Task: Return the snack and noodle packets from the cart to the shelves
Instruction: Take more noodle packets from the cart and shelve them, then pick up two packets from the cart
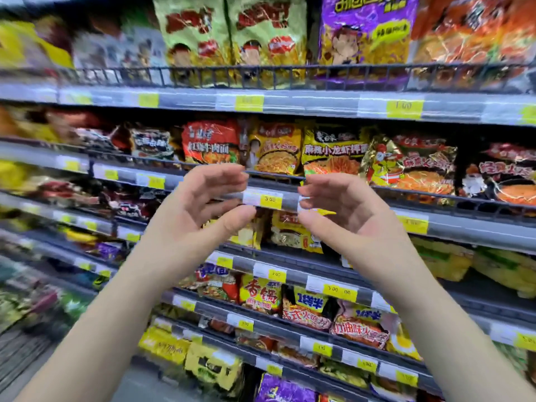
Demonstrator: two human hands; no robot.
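Before noodle shelves (319, 103), left hand (200, 204) and right hand (349, 211) loosely curled, empty, price tag (262, 198) reading 3.00

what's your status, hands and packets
Left hand and right hand open, holding nothing. Noodle packets on shelf behind the hands. No obstruction seen.

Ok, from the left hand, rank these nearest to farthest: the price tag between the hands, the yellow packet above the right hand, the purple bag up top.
1. price tag: just right of the left hand, by its fingers.
2. yellow packet: up and right, above the right hand.
3. purple bag: highest row, far up and right.
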